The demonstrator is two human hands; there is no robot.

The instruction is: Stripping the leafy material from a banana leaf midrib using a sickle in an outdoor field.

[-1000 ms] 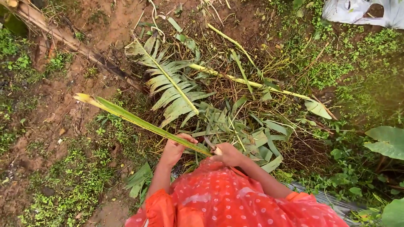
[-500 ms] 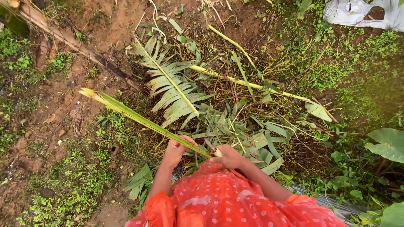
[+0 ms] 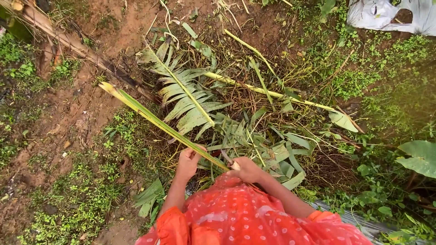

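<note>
The person's left hand (image 3: 187, 163) is closed around a long green palm stalk (image 3: 156, 121), gripping it near its lower end. The stalk slants up and away to the left, and its pale tip hangs over the bare brown dirt (image 3: 86, 113). The right hand (image 3: 247, 169) is curled into a fist at the stalk's near end, and a small pale tip pokes out of that fist; whether this is a blade or only the cut end of the stalk cannot be told.

The held stalk looks already bare of leaflets along most of its length. Just beyond the hands, a heap of cut leaflets (image 3: 268, 145) lies on the ground, which suggests a good share of stripping is done. Past the heap, a frond with its leaflets on (image 3: 186, 97) lies flat, apparently untouched, and a thin yellow-green stem (image 3: 268, 90) runs across the litter towards the right. A broad round leaf (image 3: 420, 156) shows at the right edge, a white plastic sheet (image 3: 390, 16) lies in the top right corner, and a dry brown trunk (image 3: 68, 43) crosses the top left.
</note>
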